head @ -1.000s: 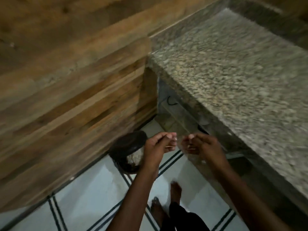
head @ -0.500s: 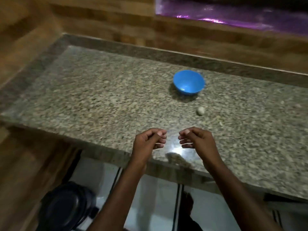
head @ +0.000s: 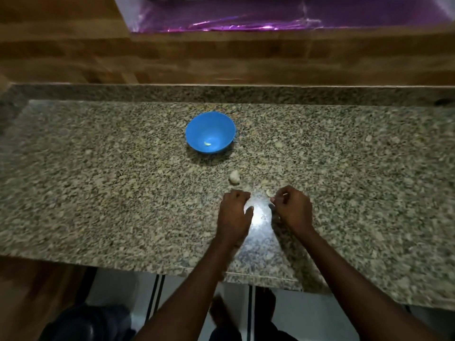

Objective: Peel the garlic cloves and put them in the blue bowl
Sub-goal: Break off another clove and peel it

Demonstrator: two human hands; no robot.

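Blue bowl (head: 209, 132) holds 1 clove (head: 207, 143); garlic (head: 234, 177) lies nearby.

Bright blue bowl (head: 209, 132), pale yellowish clove (head: 207, 143) inside it, off-white garlic (head: 234, 177), speckled grey-beige granite counter (head: 98, 180), brown wood-grain wall (head: 73, 57), shiny purple sheet (head: 270, 13)

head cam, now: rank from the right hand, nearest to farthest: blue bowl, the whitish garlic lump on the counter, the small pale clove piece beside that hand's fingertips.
From the right hand:
1. Small pale clove piece, on the speckled granite counter right by the fingertips.
2. Whitish garlic lump, further back and to the left, between the hands and the bowl.
3. Blue plastic bowl, farthest back and left, with one pale piece inside.
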